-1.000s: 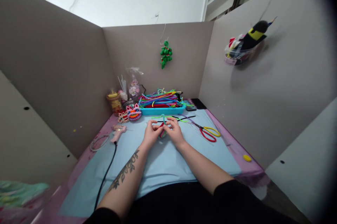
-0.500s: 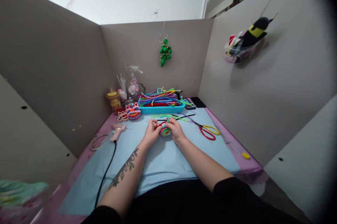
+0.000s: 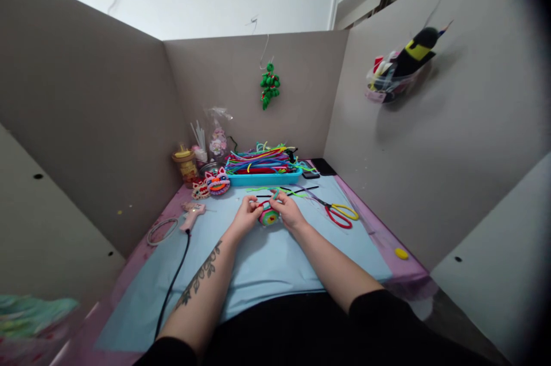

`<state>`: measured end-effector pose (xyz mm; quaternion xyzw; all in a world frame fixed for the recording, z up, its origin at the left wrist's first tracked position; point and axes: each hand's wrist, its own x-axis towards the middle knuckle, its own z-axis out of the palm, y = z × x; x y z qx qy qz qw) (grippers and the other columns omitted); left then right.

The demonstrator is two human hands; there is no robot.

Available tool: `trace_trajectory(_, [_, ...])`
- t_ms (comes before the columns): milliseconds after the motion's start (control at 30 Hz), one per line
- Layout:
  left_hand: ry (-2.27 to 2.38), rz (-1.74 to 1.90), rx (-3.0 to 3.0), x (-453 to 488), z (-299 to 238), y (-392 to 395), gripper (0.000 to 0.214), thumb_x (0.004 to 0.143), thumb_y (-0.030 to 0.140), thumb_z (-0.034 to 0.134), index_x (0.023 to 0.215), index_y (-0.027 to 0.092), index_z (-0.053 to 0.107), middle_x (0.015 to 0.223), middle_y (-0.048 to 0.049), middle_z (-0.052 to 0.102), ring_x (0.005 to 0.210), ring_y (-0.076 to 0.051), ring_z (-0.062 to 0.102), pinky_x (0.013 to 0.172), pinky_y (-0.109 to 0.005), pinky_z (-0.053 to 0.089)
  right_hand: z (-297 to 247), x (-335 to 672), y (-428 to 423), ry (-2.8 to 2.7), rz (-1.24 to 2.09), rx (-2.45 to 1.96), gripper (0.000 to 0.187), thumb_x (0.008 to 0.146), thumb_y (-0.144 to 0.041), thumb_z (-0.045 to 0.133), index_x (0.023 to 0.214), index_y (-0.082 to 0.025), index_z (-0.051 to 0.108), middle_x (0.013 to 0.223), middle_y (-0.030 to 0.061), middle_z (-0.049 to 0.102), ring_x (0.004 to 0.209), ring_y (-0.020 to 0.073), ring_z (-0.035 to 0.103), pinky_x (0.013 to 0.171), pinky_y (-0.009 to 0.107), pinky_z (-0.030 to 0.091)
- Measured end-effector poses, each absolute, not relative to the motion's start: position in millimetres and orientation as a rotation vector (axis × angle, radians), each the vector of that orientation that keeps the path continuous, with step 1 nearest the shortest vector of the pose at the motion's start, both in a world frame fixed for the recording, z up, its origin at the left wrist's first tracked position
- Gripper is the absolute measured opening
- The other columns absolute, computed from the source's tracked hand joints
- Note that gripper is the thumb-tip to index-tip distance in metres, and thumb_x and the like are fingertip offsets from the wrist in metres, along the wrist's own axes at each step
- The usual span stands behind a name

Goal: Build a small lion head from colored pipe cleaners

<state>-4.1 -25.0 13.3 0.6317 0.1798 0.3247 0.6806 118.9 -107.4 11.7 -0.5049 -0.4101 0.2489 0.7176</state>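
Over the blue cloth (image 3: pixel 275 265), the left hand (image 3: pixel 248 215) pinches the left edge of the round craft (image 3: pixel 270 217), seemingly to steady it; the right hand (image 3: pixel 287 211) pinches a teal strip (image 3: pixel 276 195) above. Scissors (image 3: pixel 339 214) and glue gun (image 3: pixel 193 215) flank them, probably for reach. The craft looks fuzzy, ringed green.

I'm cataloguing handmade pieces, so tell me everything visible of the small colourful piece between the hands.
The piece is small and roundish: green around a yellow patch with a reddish centre, pinkish at its left edge, that face toward the camera. A red strand curves over its top; a teal strand shows at upper right. Its material is unclear at this size. The left hand holds its left side; the right hand pinches the teal strand.
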Motion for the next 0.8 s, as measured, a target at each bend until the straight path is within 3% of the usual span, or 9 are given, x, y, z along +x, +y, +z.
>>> trace_trajectory(100, [0.406,0.802,1.377,-3.8,18.5,-27.3,0.047,0.062,0.037,0.073,0.089,0.020,0.038,0.062,0.0075,0.053,0.052,-0.007,0.051,0.053,-0.020,0.038,5.6,115.2,-101.2,-0.802,0.518,-1.112,0.028,0.063,-0.046,0.067,0.068,-0.019,0.060,0.120,0.0089,0.053,0.114,0.0257,0.047,0.086,0.035,0.042])
trace_trajectory(233, [0.385,0.842,1.395,-3.8,22.4,-30.2,0.044,0.064,0.035,0.071,0.088,0.021,0.037,0.062,0.0078,0.053,0.051,-0.006,0.049,0.051,-0.018,0.036,0.8,114.3,-96.4,-0.671,0.586,-1.077,0.034,0.059,-0.050,0.068,0.069,-0.019,0.059,0.115,0.0096,0.056,0.104,0.0259,0.053,0.083,0.037,0.043])
trace_trajectory(433, [0.380,0.804,1.469,-5.6,19.2,-26.4,0.044,0.064,0.034,0.070,0.088,0.020,0.037,0.060,0.0077,0.053,0.050,-0.007,0.049,0.050,-0.019,0.037,6.4,121.8,-103.3,-0.839,0.532,-1.137,0.026,0.063,-0.044,0.066,0.067,-0.019,0.060,0.111,0.0085,0.058,0.112,0.0270,0.049,0.090,0.039,0.039])
trace_trajectory(533, [0.402,0.765,1.487,-5.6,15.2,-22.8,0.044,0.063,0.034,0.071,0.088,0.020,0.037,0.059,0.0076,0.053,0.049,-0.008,0.050,0.051,-0.020,0.038,11.5,122.8,-110.0,-0.840,0.409,-1.190,0.025,0.067,-0.041,0.062,0.081,-0.020,0.060,0.118,0.0087,0.055,0.112,0.0259,0.049,0.091,0.040,0.038])
trace_trajectory(633, [0.427,0.768,1.484,-6.4,13.7,-20.6,0.045,0.061,0.033,0.072,0.088,0.020,0.039,0.060,0.0074,0.053,0.051,-0.007,0.049,0.052,-0.019,0.037,18.8,124.4,-120.0,-1.001,0.068,-1.304,0.029,0.070,-0.033,0.061,0.097,-0.023,0.058,0.125,0.0076,0.052,0.117,0.0248,0.044,0.097,0.042,0.033])
trace_trajectory(733, [0.420,0.727,1.455,-8.8,15.0,-18.9,0.046,0.059,0.034,0.074,0.087,0.020,0.040,0.061,0.0071,0.053,0.051,-0.007,0.049,0.052,-0.019,0.037,25.1,128.9,-127.0,-1.407,-0.062,-1.385,0.023,0.074,-0.025,0.058,0.096,-0.028,0.062,0.114,0.0035,0.060,0.121,0.0249,0.040,0.103,0.044,0.024])
trace_trajectory(800, [0.411,0.703,1.439,-10.8,15.8,-17.1,0.047,0.058,0.034,0.075,0.087,0.020,0.041,0.061,0.0071,0.053,0.051,-0.007,0.049,0.052,-0.019,0.037,26.4,132.4,-127.7,-1.524,-0.071,-1.448,0.019,0.076,-0.024,0.056,0.092,-0.030,0.065,0.100,0.0026,0.065,0.114,0.0254,0.045,0.102,0.046,0.023])
